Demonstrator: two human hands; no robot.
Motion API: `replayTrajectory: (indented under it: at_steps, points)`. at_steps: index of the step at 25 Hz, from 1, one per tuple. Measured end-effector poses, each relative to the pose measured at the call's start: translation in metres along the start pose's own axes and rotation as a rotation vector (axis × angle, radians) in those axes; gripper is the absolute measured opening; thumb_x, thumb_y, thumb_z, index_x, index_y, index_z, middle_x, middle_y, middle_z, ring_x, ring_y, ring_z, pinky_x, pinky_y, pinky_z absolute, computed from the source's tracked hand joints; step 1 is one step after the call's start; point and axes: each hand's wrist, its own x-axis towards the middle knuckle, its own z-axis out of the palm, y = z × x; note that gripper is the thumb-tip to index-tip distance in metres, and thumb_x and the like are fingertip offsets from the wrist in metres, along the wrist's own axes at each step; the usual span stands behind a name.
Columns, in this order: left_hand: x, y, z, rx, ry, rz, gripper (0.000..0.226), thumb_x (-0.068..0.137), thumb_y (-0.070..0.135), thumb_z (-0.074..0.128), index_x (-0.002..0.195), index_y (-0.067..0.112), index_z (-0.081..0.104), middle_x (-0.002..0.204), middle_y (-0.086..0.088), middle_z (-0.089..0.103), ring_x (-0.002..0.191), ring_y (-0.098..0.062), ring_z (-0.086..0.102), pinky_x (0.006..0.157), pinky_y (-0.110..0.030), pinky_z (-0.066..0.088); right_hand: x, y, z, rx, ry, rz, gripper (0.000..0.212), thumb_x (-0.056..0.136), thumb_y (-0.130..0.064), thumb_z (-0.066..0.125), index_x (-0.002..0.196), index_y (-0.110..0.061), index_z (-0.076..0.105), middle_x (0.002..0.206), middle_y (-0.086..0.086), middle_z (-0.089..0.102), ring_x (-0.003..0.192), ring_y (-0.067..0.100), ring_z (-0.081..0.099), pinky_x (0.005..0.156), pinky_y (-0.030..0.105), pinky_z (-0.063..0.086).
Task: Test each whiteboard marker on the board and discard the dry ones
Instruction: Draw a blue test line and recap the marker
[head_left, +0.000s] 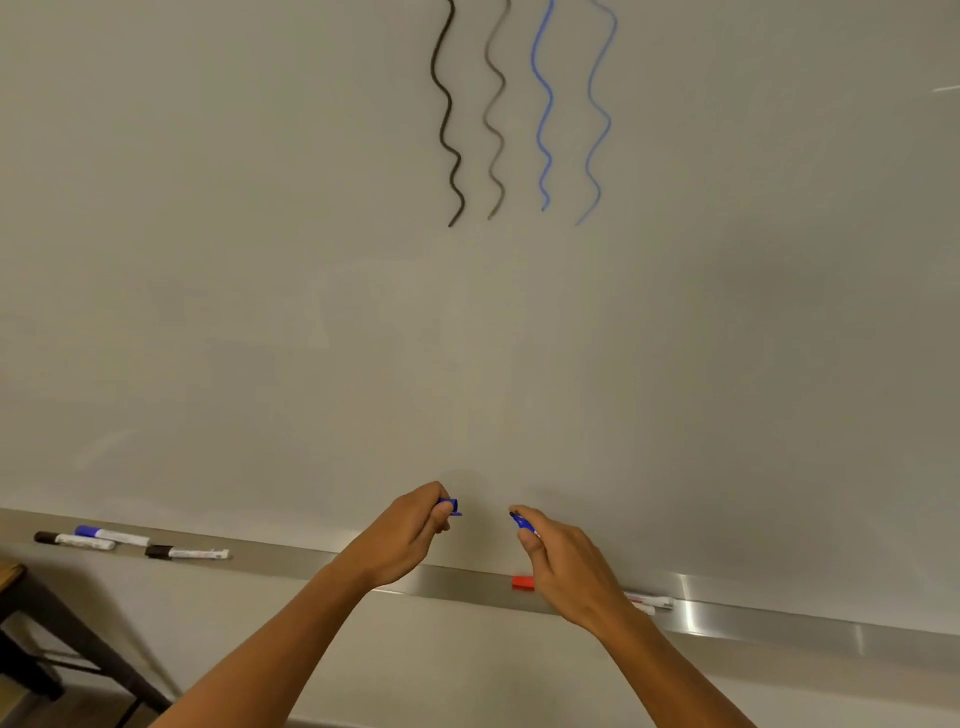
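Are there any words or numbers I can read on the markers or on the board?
No words can be read.
Whiteboard: only four wavy test lines, no writing.
Markers on the left of the tray: print on the barrels, too blurred to read.
Markers by the right hand: too small to read.
Red cap: no print visible.

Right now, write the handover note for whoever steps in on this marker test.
Left hand pinches a blue cap. Right hand grips the uncapped blue marker, its tip toward the cap, the two apart.
Whiteboard carries four squiggles: dark black, faint grey, strong blue, paler blue.
Tray: three capped markers at the left end, a red cap and red markers by the right hand.
Left: recap the blue, judge the faint ones, test the reds. No bin in view.
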Motion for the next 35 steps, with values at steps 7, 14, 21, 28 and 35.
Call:
replayTrajectory:
  at_steps: [7, 14, 21, 28, 35]
  points:
    - [0.034, 0.026, -0.055, 0.137, 0.204, 0.125, 0.036, 0.091, 0.063, 0.042, 0.075, 0.031, 0.043, 0.069, 0.009, 0.049, 0.066, -0.011, 0.05, 0.064, -0.024, 0.044, 0.014, -0.003, -0.032, 0.106, 0.069, -0.024, 0.042, 0.108, -0.031, 0.037, 0.149, -0.028, 0.044, 0.105, -0.013, 0.059, 0.095, 0.005, 0.058, 0.084, 0.018, 0.049]
    - [0.085, 0.066, -0.135, 0.146, 0.434, 0.214, 0.053, 0.096, 0.059, 0.029, 0.072, 0.02, 0.055, 0.071, 0.003, 0.057, 0.067, -0.015, 0.059, 0.064, -0.031, 0.047, 0.038, -0.022, -0.097, 0.246, 0.228, -0.05, 0.038, 0.107, -0.024, 0.042, 0.132, -0.051, 0.036, 0.095, -0.011, 0.065, 0.07, 0.004, 0.058, 0.068, 0.018, 0.048]
    - [0.123, 0.115, -0.197, 0.254, 0.592, 0.314, 0.033, 0.1, 0.044, 0.032, 0.101, 0.018, 0.052, 0.072, 0.01, 0.054, 0.063, -0.009, 0.052, 0.059, -0.021, 0.039, 0.064, -0.063, -0.163, 0.301, 0.381, -0.188, 0.036, 0.107, -0.011, 0.039, 0.115, -0.036, 0.063, 0.091, -0.006, 0.056, 0.056, 0.01, 0.058, 0.057, 0.024, 0.051]
    - [0.156, 0.152, -0.241, 0.369, 0.699, 0.254, 0.042, 0.09, 0.042, 0.066, 0.065, 0.011, 0.052, 0.048, 0.001, 0.043, 0.044, -0.016, 0.038, 0.05, -0.027, 0.038, 0.088, -0.115, -0.218, 0.338, 0.408, -0.235, 0.052, 0.098, -0.025, 0.061, 0.144, -0.037, 0.04, 0.118, -0.006, 0.056, 0.077, 0.016, 0.074, 0.072, 0.031, 0.062]
    - [0.171, 0.181, -0.272, 0.745, 0.901, 0.064, 0.052, 0.091, 0.06, 0.055, 0.059, 0.019, 0.05, 0.044, 0.004, 0.04, 0.042, -0.014, 0.038, 0.048, -0.021, 0.026, 0.114, -0.129, -0.254, 0.157, 0.509, -0.263, 0.061, 0.091, -0.003, 0.065, 0.142, -0.032, 0.047, 0.126, -0.002, 0.06, 0.088, 0.005, 0.072, 0.072, 0.024, 0.06]
